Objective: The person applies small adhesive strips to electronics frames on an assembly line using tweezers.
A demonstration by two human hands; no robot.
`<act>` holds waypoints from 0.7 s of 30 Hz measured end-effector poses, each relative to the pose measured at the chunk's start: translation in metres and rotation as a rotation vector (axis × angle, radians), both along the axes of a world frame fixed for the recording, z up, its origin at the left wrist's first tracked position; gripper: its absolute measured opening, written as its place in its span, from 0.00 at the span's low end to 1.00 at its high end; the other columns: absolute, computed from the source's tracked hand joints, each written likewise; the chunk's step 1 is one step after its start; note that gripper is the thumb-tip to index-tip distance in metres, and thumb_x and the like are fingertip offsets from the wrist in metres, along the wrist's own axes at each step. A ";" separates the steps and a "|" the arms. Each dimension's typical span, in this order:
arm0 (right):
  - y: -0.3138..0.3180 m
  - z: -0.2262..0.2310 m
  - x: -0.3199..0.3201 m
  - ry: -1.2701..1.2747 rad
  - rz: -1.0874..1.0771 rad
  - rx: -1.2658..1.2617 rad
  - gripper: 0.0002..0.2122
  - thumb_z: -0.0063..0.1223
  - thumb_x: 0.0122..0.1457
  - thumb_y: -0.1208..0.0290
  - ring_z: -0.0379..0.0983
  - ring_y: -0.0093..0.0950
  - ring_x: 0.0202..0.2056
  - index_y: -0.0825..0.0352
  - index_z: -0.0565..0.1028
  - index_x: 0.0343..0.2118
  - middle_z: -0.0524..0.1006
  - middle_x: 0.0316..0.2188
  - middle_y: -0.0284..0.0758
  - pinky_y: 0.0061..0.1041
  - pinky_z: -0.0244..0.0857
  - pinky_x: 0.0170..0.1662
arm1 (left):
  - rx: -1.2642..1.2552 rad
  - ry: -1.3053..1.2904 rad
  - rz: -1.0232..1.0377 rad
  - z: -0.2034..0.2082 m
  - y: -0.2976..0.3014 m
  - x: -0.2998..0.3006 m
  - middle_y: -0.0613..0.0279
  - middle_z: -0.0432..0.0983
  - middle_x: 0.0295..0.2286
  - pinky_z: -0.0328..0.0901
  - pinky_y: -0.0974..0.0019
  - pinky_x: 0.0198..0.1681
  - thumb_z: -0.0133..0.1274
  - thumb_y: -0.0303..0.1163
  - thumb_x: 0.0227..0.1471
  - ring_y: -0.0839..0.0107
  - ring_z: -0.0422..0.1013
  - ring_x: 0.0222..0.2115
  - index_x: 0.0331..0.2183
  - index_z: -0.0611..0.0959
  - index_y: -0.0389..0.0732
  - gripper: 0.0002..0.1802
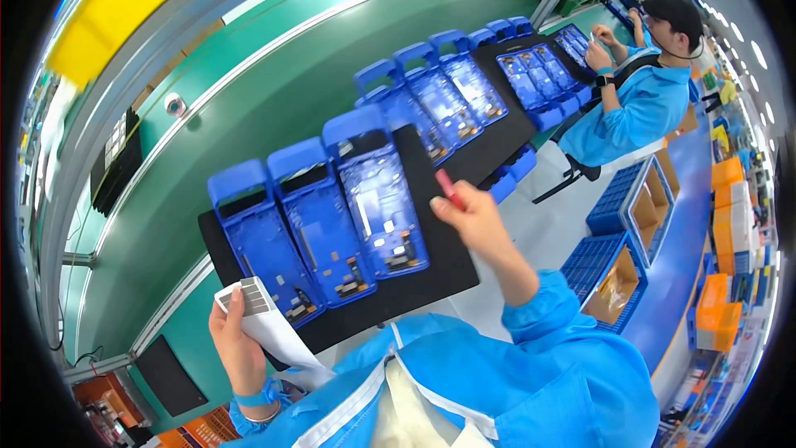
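Left hand [235, 344] pinched a white paper-like sheet with grey rectangular patches [282, 333], fingers closed near its patched end, beside the near-left corner of the black-topped bench [444, 270]. Judged light, limp, easily creased; best held by its edges, off the patches. Right hand [473, 220] gripped a slim red stick-like tool [448, 189] between thumb and fingers, above the bench; probably light and stiff, best taken along its shaft; tip blurred. Nearest group: three blue rectangular plastic trays with raised end frames [336, 236], small electronic parts at their near ends, likely fragile; rims seemed safer holds. To the right stood two blue plastic crates [590, 259] containing open tan cardboard boxes [655, 203]; clear film-like material [615, 292] lay in the nearer box.
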State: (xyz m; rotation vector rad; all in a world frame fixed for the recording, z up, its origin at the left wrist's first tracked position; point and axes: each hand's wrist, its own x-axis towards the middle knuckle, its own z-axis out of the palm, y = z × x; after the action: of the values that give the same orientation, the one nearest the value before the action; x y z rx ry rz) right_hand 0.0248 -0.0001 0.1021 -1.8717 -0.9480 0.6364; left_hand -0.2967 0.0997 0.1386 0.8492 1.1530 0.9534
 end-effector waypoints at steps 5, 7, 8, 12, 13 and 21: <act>-0.006 0.065 0.186 -0.055 -0.019 -0.060 0.05 0.52 0.51 0.70 0.55 0.13 0.26 0.66 0.71 0.25 0.63 0.20 0.21 0.15 0.52 0.29 | -0.088 -0.150 -0.187 0.066 -0.012 0.164 0.63 0.74 0.30 0.63 0.73 0.34 0.46 0.30 0.51 0.76 0.70 0.30 0.35 0.75 0.36 0.10; 0.008 0.088 0.266 -0.079 -0.072 0.012 0.06 0.52 0.52 0.70 0.58 0.13 0.27 0.67 0.71 0.27 0.65 0.21 0.22 0.15 0.54 0.32 | -0.122 -0.200 -0.356 0.079 -0.005 0.236 0.63 0.74 0.30 0.64 0.72 0.35 0.46 0.31 0.51 0.75 0.70 0.30 0.36 0.74 0.36 0.10; 0.013 0.092 0.311 -0.156 -0.090 -0.006 0.07 0.52 0.52 0.69 0.59 0.14 0.27 0.68 0.71 0.27 0.65 0.22 0.22 0.15 0.55 0.32 | -0.156 -0.251 -0.415 0.081 0.000 0.272 0.63 0.74 0.30 0.64 0.72 0.34 0.47 0.32 0.51 0.75 0.70 0.30 0.35 0.74 0.36 0.11; 0.048 0.091 0.456 -0.374 -0.082 -0.039 0.09 0.52 0.52 0.67 0.61 0.15 0.26 0.69 0.72 0.30 0.69 0.24 0.24 0.19 0.57 0.30 | -0.222 -0.438 -0.593 0.048 0.040 0.397 0.62 0.74 0.28 0.65 0.71 0.33 0.49 0.33 0.50 0.74 0.70 0.29 0.34 0.75 0.36 0.11; 0.071 0.094 0.461 -0.321 -0.027 -0.022 0.10 0.52 0.52 0.67 0.61 0.15 0.26 0.69 0.72 0.30 0.69 0.24 0.25 0.20 0.57 0.29 | -0.217 -0.470 -0.584 0.036 0.052 0.412 0.61 0.74 0.28 0.65 0.70 0.33 0.48 0.33 0.50 0.73 0.71 0.29 0.34 0.75 0.36 0.11; 0.099 -0.077 0.552 -0.632 0.157 -0.205 0.21 0.42 0.56 0.60 0.64 0.39 0.45 0.74 0.67 0.45 0.69 0.43 0.49 0.26 0.54 0.50 | 0.889 0.374 -0.534 -0.128 0.094 0.447 0.51 0.75 0.26 0.66 0.64 0.31 0.52 0.42 0.43 0.63 0.72 0.26 0.29 0.80 0.39 0.16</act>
State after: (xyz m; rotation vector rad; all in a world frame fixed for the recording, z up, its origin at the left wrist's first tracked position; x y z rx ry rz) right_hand 0.5772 0.0990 0.0253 -2.2510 -1.4878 0.2266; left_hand 0.1508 0.1936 0.0102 2.0046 0.6949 0.8558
